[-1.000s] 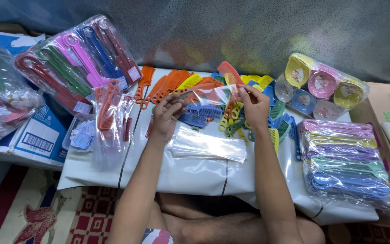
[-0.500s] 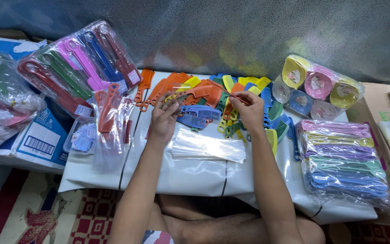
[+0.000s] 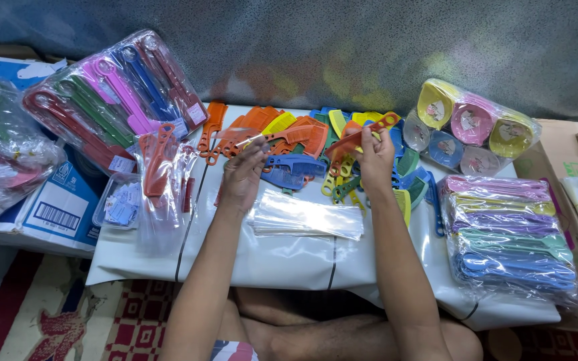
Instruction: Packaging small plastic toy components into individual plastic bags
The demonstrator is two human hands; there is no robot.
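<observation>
Above the white-covered worktop [image 3: 269,257], over the loose heap of coloured plastic combs [image 3: 342,150], right hand [image 3: 376,160] fingers pinching an orange long-handled plastic comb [image 3: 362,136], left hand [image 3: 243,175] fingers closed on its clear sleeve [image 3: 235,136]; best slid in straight, sleeve mouth held taut.

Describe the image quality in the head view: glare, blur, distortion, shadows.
Head view: glare streaks the clear sleeves and the wrapped comb bundle; the left hand looks slightly motion-blurred, the right hand with its orange comb sharper; wide-angle bending shows at the white table's edge; shadows are soft, light even.
</observation>
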